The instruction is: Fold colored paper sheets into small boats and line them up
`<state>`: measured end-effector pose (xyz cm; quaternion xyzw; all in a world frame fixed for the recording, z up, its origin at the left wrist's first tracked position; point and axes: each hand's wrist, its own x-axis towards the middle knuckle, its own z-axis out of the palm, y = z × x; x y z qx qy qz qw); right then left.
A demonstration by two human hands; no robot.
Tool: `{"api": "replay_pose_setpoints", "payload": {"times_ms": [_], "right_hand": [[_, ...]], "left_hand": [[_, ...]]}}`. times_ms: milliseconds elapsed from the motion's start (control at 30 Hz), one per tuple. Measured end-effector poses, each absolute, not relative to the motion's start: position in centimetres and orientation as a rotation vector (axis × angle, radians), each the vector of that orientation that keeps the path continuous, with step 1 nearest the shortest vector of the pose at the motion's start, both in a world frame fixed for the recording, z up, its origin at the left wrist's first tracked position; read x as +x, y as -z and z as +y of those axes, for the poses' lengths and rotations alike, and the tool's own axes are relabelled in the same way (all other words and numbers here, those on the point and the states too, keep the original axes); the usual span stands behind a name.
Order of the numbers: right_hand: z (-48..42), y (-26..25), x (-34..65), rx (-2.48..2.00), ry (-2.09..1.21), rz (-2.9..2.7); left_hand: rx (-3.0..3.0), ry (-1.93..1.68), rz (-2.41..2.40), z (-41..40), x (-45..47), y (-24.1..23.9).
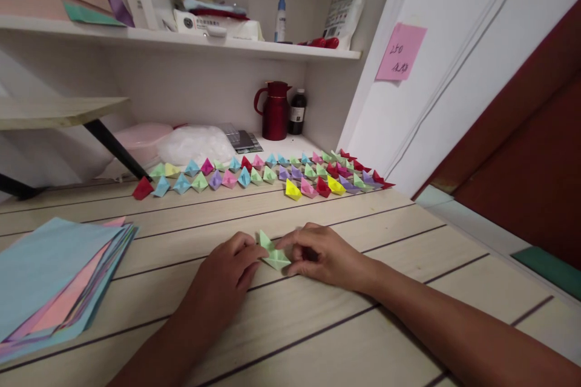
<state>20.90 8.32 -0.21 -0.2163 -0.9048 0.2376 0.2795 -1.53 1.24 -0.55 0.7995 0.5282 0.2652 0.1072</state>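
Observation:
A light green folded paper boat point(275, 259) is held low over the wooden table, between my two hands. My left hand point(233, 260) has its fingers closed on the boat's left side. From the right, my right hand point(318, 254) grips it, with the index finger at the inner folds and the thumb near the front tip. One pointed end of the boat rises toward the back. Parts of its left side are hidden behind the left fingers.
Rows of colored paper boats, among them a yellow boat point(293, 190), line the table's back. A stack of colored paper point(59, 278) lies at left. Behind stand a red thermos jug point(275, 112) and a dark bottle point(297, 113), below a white shelf point(149, 36).

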Motion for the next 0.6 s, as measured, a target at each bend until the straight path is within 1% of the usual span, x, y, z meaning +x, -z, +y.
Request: {"api": "replay_pose_setpoints", "payload": {"times_ms": [433,600], "right_hand": [[8.11,0.35,20.86,-0.491,-0.597,-2.458],[7.41,0.42,20.39,-0.518,-0.519,-2.434]], "left_hand": [[2.446,-0.787,1.530,1.56,-1.59,1.13],[2.443,-0.810,1.501,1.57,-1.75,1.35]]}}
